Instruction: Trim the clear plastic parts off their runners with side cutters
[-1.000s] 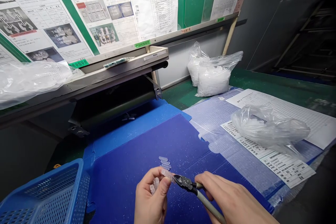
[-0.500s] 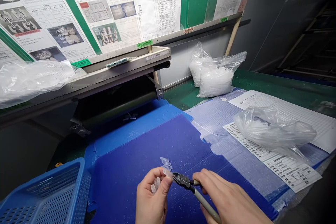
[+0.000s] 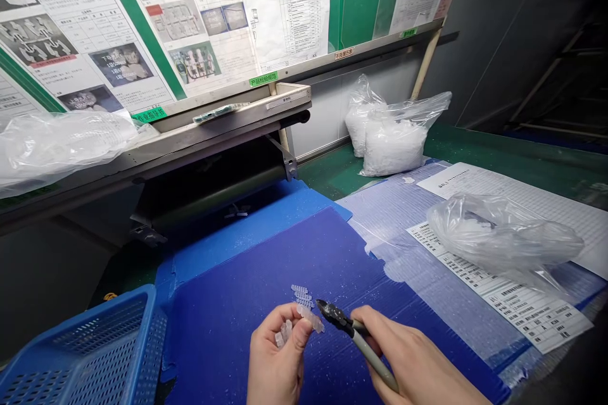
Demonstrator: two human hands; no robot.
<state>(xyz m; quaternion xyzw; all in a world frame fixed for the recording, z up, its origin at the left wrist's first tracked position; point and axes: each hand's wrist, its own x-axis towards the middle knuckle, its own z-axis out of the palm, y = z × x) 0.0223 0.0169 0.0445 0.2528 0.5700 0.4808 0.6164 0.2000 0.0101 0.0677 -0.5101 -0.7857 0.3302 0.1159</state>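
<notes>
My left hand [image 3: 280, 351] pinches a small translucent plastic piece [image 3: 311, 318] between thumb and forefinger. More such pieces [image 3: 284, 333] are tucked in its curled fingers. My right hand [image 3: 403, 348] is wrapped round the handles of a pair of cutting pliers [image 3: 338, 317] with grey grips. The pliers' dark tip points toward the pinched piece, slightly apart from it. Just beyond my left hand, several small ridged translucent pieces [image 3: 302, 295] lie in a cluster on the dark blue sheet [image 3: 228, 316].
At the lower left stands a blue perforated basket [image 3: 95, 342]. Filled clear bags [image 3: 394, 139] sit at the back right. A crumpled plastic bag [image 3: 498, 228] lies on a label sheet [image 3: 508, 291] and papers to the right. A ledge [image 3: 228, 117] overhangs the back.
The pliers have drawn back from the plastic piece, which now shows further out of my left fingers. The view has shifted slightly.
</notes>
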